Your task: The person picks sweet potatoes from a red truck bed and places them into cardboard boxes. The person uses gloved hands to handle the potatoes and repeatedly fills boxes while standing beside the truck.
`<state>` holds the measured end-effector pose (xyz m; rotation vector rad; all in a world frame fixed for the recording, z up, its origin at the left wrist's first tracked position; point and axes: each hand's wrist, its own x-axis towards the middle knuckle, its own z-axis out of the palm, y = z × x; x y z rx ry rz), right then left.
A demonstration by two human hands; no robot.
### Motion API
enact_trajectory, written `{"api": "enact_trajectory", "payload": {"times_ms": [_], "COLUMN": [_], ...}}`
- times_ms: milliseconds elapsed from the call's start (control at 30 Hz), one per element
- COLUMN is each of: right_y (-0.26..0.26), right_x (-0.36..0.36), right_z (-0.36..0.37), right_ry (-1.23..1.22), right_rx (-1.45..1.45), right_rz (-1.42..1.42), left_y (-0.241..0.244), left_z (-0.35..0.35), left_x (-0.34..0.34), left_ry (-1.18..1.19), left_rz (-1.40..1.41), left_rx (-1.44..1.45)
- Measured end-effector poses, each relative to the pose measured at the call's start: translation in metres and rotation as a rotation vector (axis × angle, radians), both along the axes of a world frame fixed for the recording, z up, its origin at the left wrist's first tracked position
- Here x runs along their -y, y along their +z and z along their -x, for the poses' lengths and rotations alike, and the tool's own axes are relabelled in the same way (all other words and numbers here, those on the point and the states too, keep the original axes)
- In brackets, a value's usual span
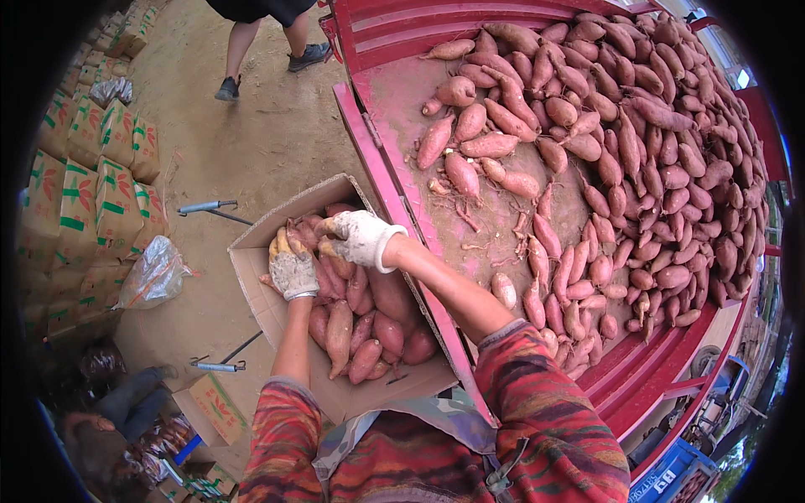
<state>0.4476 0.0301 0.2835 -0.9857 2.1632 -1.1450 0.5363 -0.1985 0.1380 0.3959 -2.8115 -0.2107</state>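
An open cardboard box (343,402) stands against the edge of a red truck bed, partly filled with reddish sweet potatoes (365,358). Both hands wear soiled white knit gloves with yellowish fingers. Inside the box, at its far left part, my left hand (292,264) rests with bent fingers on sweet potatoes; whether it grips one is hidden. My right hand (358,237) is just right of it, over the far part of the box, its fingers curled downward; what lies under them is not clear. On the truck bed (402,82) a large heap of sweet potatoes (666,163) spreads, with loose ones and root scraps nearer the box.
Stacked printed cartons (82,195) line the left side, with a clear plastic bag (154,273) beside them. Two metal bars with blue-grey handles (207,206) stick out left of the box. A person's legs (242,50) are at the top; another person (119,409) is low at the left.
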Motion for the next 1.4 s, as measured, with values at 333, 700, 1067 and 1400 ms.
{"api": "enact_trajectory", "payload": {"times_ms": [333, 700, 1067, 1400], "right_y": [-0.087, -0.102, 0.023, -0.001], "right_x": [-0.253, -0.275, 0.042, 0.031], "right_z": [0.140, -0.008, -0.103, -0.053], "right_ry": [-0.496, -0.984, -0.776, -0.442], "right_rx": [-0.165, -0.042, -0.159, -0.095], "right_rz": [-0.958, -0.803, 0.183, 0.124], "left_y": [0.033, 0.046, 0.030, 0.012], "left_z": [0.012, -0.035, -0.032, -0.007], "left_x": [-0.032, -0.013, -0.003, -0.016], "left_ry": [0.077, 0.122, 0.112, -0.022], "left_rz": [-0.178, -0.241, -0.160, -0.135], "left_rx": [0.014, 0.013, -0.053, 0.024]}}
